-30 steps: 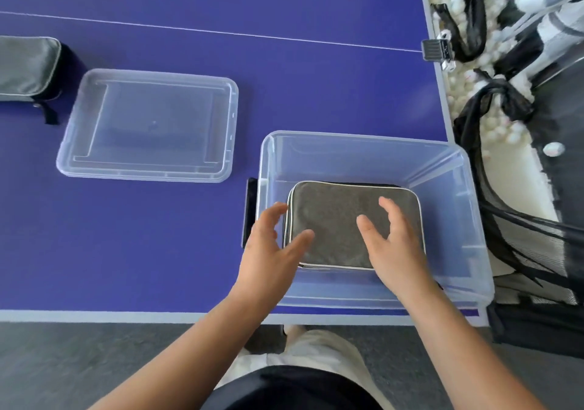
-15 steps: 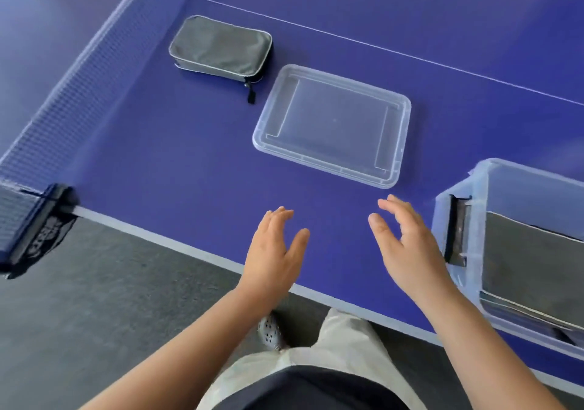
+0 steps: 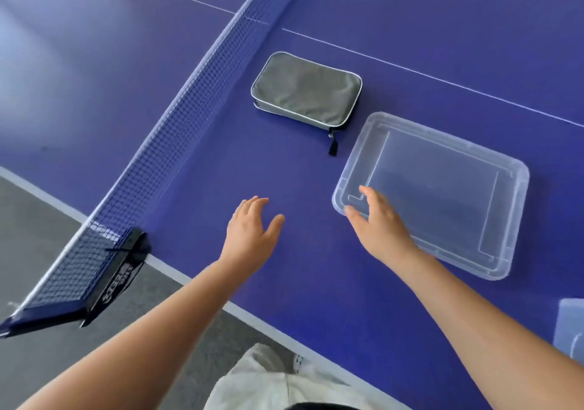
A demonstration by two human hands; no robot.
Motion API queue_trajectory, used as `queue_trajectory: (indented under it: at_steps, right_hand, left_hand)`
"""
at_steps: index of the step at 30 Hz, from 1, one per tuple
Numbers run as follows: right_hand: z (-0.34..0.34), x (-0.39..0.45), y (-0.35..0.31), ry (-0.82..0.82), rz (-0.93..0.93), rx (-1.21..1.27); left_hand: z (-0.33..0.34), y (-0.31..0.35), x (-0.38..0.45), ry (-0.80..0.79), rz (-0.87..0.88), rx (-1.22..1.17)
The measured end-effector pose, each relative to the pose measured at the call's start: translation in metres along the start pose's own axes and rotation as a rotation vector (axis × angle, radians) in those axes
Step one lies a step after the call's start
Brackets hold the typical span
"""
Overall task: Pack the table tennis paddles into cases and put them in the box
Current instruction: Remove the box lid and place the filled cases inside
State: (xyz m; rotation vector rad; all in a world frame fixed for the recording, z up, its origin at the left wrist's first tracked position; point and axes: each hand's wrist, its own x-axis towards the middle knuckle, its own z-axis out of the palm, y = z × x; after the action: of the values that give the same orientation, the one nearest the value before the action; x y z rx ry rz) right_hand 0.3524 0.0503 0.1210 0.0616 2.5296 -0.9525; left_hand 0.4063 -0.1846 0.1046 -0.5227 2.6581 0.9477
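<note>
Both hands spread wide, holding nothing: left hand (image 3: 252,232) short of the grey case (image 3: 306,89), right hand (image 3: 379,226) over the clear lid's (image 3: 458,195) corner

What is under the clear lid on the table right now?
Through the clear lid only the blue table shows; nothing lies beneath it. The right hand covers its near-left corner, so that patch stays hidden.

A table tennis room: blue table (image 3: 94,78) with white lines, net (image 3: 177,119), grey floor (image 3: 38,236).
</note>
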Motion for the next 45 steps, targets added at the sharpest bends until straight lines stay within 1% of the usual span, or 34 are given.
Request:
queue_trajectory:
  at_steps: [4,11,14,17,20,22,27,30,33,36,41,45]
  right_hand:
    - [0.01,0.061,-0.022,-0.02,-0.024,-0.041]
    - [0.019,0.147,-0.053,0.022,0.08,-0.062]
    - [0.021,0.178,-0.068,0.082,0.121,-0.022]
    - [0.018,0.211,-0.081,0.159,0.21,0.031]
    - [0.016,0.245,-0.089,0.221,0.314,0.091]
    - [0.012,0.263,-0.093,0.242,0.374,0.086]
    - [0.012,0.289,-0.096,0.268,0.511,0.094]
    - [0.016,0.294,-0.089,0.316,0.527,0.209]
    - [0.02,0.292,-0.089,0.383,0.517,0.307]
    - [0.03,0.28,-0.094,0.39,0.498,0.352]
    - [0.051,0.224,-0.1,0.437,0.49,0.423]
    - [0.067,0.169,-0.099,0.438,0.516,0.463]
  left_hand:
    - [-0.024,-0.001,0.068,0.024,0.016,0.029]
    - [-0.054,0.008,0.189,0.032,0.111,0.049]
    - [-0.064,0.012,0.239,0.008,0.158,0.021]
    - [-0.07,0.015,0.291,-0.008,0.182,0.007]
    - [-0.076,0.023,0.335,-0.047,0.153,-0.034]
    - [-0.079,0.029,0.357,-0.073,0.123,-0.07]
    - [-0.074,0.03,0.395,-0.149,0.027,-0.156]
    - [-0.067,0.026,0.406,-0.152,0.038,-0.224]
    - [-0.069,0.025,0.404,-0.166,-0.005,-0.342]
    - [-0.071,0.021,0.392,-0.163,-0.04,-0.405]
    - [-0.081,0.002,0.34,-0.166,-0.121,-0.502]
    - [-0.083,-0.022,0.287,-0.189,-0.16,-0.548]
